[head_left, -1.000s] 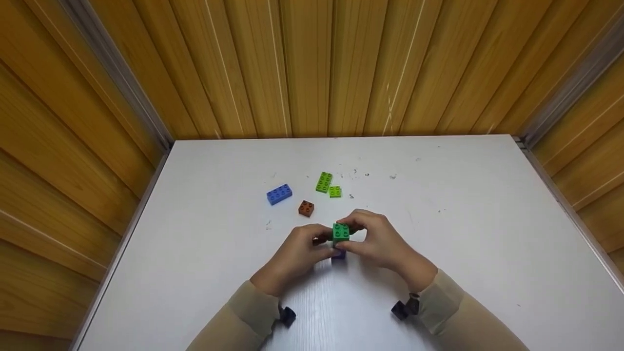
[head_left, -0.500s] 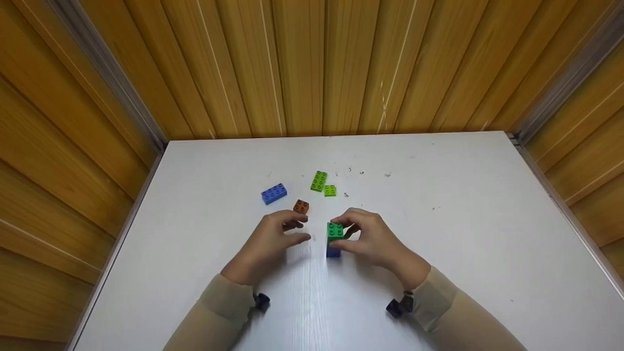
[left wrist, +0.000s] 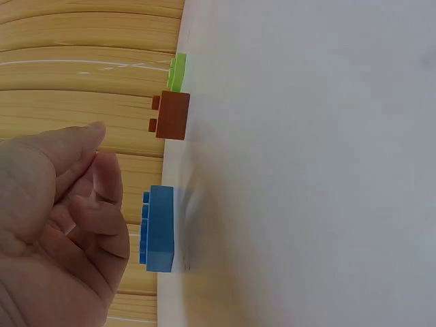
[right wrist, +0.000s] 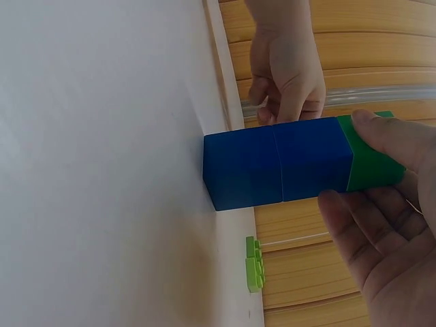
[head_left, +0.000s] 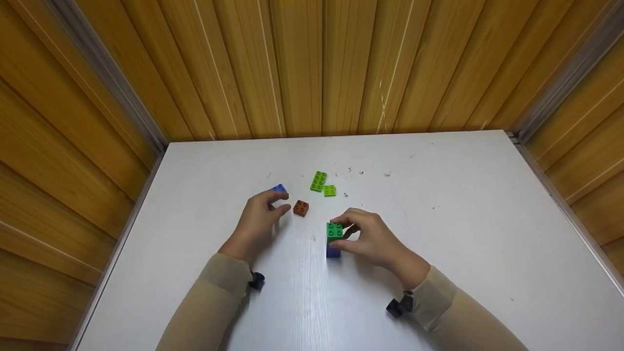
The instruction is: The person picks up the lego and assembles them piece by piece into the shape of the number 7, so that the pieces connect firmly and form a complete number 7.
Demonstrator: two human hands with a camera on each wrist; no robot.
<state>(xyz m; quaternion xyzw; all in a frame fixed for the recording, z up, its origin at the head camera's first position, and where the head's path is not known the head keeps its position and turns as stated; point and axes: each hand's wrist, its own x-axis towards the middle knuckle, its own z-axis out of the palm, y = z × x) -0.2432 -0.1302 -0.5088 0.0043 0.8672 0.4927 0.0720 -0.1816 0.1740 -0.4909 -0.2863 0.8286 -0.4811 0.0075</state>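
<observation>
Head view: the stack is pinched, upright, by the right hand; left of that grip, thumb and fingertips of the left hand are parted beside the brown brick, the blue brick partly covered.

Long beige sleeves, broad cuffs; small black device at each cuff's inner edge.

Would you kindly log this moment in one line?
left hand: holding nothing, near loose blue brick; right hand: holding green-topped stack; brown brick: on table
</observation>
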